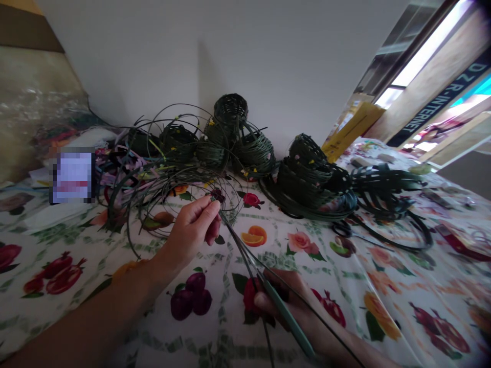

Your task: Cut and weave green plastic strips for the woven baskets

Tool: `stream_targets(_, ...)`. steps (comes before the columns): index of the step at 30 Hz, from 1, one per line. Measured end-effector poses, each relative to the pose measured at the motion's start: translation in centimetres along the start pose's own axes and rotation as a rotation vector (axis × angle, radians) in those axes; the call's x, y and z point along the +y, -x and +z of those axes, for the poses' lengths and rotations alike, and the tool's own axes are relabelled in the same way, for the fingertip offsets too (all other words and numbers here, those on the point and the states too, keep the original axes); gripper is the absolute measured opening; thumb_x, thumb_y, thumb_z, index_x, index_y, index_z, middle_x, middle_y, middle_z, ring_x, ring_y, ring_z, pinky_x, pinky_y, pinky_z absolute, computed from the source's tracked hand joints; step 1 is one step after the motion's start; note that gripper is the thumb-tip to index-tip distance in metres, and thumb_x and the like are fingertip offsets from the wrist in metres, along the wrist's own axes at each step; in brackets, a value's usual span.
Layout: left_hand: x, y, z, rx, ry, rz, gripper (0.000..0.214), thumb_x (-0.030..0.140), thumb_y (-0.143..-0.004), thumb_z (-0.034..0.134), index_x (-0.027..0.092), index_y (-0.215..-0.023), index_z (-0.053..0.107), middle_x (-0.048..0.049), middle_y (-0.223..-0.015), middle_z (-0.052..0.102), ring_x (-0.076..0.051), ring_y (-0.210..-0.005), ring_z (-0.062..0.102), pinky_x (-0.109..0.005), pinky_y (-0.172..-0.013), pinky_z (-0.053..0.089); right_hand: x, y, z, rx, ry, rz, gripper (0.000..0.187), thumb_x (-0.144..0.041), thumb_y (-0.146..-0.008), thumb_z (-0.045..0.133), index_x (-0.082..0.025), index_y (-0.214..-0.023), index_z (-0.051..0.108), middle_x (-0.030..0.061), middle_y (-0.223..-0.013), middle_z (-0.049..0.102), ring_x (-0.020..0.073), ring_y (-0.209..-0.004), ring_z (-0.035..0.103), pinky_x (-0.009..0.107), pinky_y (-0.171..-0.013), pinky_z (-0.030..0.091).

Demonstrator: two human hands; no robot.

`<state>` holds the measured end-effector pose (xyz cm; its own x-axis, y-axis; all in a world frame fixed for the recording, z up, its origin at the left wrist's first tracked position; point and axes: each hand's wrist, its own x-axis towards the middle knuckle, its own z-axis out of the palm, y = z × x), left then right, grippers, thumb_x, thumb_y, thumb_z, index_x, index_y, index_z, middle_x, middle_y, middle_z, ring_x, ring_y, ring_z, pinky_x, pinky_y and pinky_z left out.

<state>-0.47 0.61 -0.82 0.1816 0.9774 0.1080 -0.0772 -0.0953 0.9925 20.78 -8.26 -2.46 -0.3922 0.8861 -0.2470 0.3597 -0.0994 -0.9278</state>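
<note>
My left hand (192,227) pinches dark green weaving strands close to a small dark woven start (217,195). Those long strands run down to the right, past my right hand (284,306), which grips a slim teal-handled tool (287,319) and has a strand alongside it. Behind my left hand, loops of dark strands (180,176) rise from the table. Small dark green woven baskets (230,112) stand in a heap beyond them, and a second heap (307,179) lies to the right. The tool's tip is hidden by my right fingers.
A floral-print tablecloth (264,266) covers the table, with black scissors (342,228) near the right heap. A pile of coloured strips (115,163) and a blurred patch (72,176) lie at the left, with a plastic bag (38,105) behind. A white wall (153,56) closes the far side.
</note>
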Motion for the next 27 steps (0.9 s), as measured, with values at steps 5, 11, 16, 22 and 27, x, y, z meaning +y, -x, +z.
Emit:
stream_targets(5, 0.52, -0.15, -0.25, 0.004, 0.007, 0.038, 0.030, 0.036, -0.092, 0.052, 0.019, -0.067, 0.048, 0.0039, -0.053, 0.051, -0.007, -0.043, 0.044, -0.019, -0.041, 0.036, 0.19, 0.05, -0.02, -0.014, -0.008, 0.011, 0.040, -0.052, -0.086, 0.062, -0.014, -0.074, 0.061, 0.0009, -0.066, 0.057, 0.0129, -0.060, 0.048, 0.025, -0.053, 0.035)
stream_targets(11, 0.48, -0.31, -0.40, -0.020, -0.030, 0.034, 0.032, 0.033, -0.092, 0.051, 0.019, -0.064, 0.046, 0.0045, -0.052, 0.048, -0.007, -0.042, 0.042, -0.019, -0.039, 0.033, 0.34, 0.04, 0.01, 0.022, 0.003, 0.015, 0.044, -0.057, -0.082, 0.063, -0.015, -0.073, 0.058, -0.0004, -0.064, 0.055, 0.0122, -0.059, 0.045, 0.025, -0.052, 0.032)
stream_targets(16, -0.07, -0.07, -0.05, -0.030, -0.016, 0.028, 0.033, 0.034, -0.092, 0.051, 0.019, -0.063, 0.047, 0.0041, -0.053, 0.048, -0.007, -0.044, 0.041, -0.019, -0.041, 0.033, 0.02, 0.01, 0.01, 0.013, -0.034, 0.045, 0.045, -0.058, -0.082, 0.063, -0.015, -0.073, 0.058, 0.0003, -0.066, 0.057, 0.0129, -0.061, 0.046, 0.025, -0.054, 0.034)
stream_targets(22, -0.02, -0.02, 0.11, -0.007, -0.017, 0.034, 0.033, 0.033, -0.091, 0.053, 0.019, -0.062, 0.047, 0.0033, -0.052, 0.048, -0.008, -0.043, 0.041, -0.020, -0.040, 0.031, -0.17, -0.03, 0.31, 0.024, -0.023, 0.001, 0.047, -0.060, -0.082, 0.061, -0.015, -0.071, 0.060, -0.0004, -0.062, 0.054, 0.0122, -0.058, 0.045, 0.025, -0.052, 0.034)
stream_targets(27, -0.02, -0.04, 0.08, -0.010, -0.013, 0.035, 0.033, 0.033, -0.091, 0.053, 0.019, -0.062, 0.047, 0.0036, -0.052, 0.048, -0.007, -0.043, 0.041, -0.020, -0.040, 0.031, 0.29, -0.10, 0.32, 0.019, 0.006, -0.014, 0.046, -0.059, -0.084, 0.060, -0.015, -0.070, 0.058, -0.0009, -0.061, 0.052, 0.0119, -0.057, 0.043, 0.025, -0.051, 0.032)
